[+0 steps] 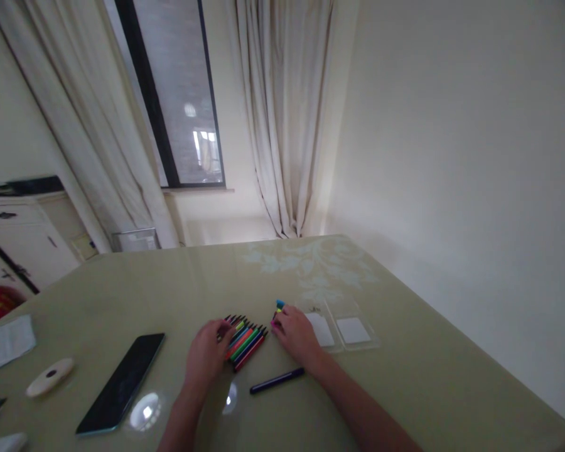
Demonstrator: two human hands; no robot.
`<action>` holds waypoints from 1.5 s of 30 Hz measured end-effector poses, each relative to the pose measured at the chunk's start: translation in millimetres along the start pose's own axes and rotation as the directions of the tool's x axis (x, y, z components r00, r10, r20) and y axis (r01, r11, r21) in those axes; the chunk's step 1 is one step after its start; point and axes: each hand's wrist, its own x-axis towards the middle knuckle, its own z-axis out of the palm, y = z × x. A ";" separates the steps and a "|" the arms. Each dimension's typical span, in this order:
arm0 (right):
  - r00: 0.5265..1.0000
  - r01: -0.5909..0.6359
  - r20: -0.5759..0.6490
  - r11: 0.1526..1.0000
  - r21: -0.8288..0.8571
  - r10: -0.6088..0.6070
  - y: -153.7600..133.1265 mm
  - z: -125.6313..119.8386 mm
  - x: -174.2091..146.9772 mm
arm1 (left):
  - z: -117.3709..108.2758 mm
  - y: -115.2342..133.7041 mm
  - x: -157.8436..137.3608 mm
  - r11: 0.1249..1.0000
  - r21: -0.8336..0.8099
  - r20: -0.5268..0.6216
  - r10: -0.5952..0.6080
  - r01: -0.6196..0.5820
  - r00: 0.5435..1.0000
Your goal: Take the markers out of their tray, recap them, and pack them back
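A slanted row of several coloured felt-tip pens (pixel 248 344) lies on the table, their dark tips toward the far right. My left hand (pixel 206 351) is curled at the row's left side, fingers and thumb closed around the pens there. To the right of the row, my right hand (pixel 295 331) has its fingers closed on small bright blue, yellow and pink pieces (pixel 279 304); their kind is mostly hidden. A single dark felt-tip pen (pixel 275 382) lies apart, nearer me, below my right wrist. Just beyond that hand is an opened clear plastic case (pixel 375 343) with white inserts.
A black phone (pixel 122 383) lies left of my left arm. Farther left are a white oval object (pixel 50 377) and a folded white cloth (pixel 7 344). The glossy green table (pixel 428 383) borders a wall on the right. Curtains (pixel 287 125) hang behind it.
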 end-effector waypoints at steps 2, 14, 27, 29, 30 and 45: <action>1.000 -0.024 -0.002 0.997 -0.070 0.023 -5.6 2.7 5.4 | -4.3 -11.9 1.6 0.996 0.065 -0.066 -0.059 0.063 0.996; 0.991 -0.115 -0.081 0.991 -0.068 0.110 11.8 -2.4 -21.5 | -6.9 -25.7 2.6 0.929 0.311 -0.047 -0.194 0.199 0.980; 0.968 0.027 -0.206 0.754 0.656 0.144 7.8 -6.1 -32.3 | -11.9 -29.1 -3.0 0.909 0.395 -0.042 -0.124 0.130 0.991; 0.956 0.041 -0.235 0.709 0.704 0.178 8.4 -8.3 -31.0 | -12.1 -26.9 -1.3 0.920 0.380 -0.088 -0.071 0.099 0.994; 0.951 0.054 -0.247 0.681 0.730 0.189 9.2 -9.3 -30.5 | -11.6 -23.4 -0.4 0.941 0.330 -0.109 -0.047 0.081 0.993; 0.956 0.074 -0.195 0.467 0.881 0.218 11.3 -19.2 -32.4 | 9.8 39.7 -10.5 0.943 -0.260 0.016 0.218 -0.207 0.976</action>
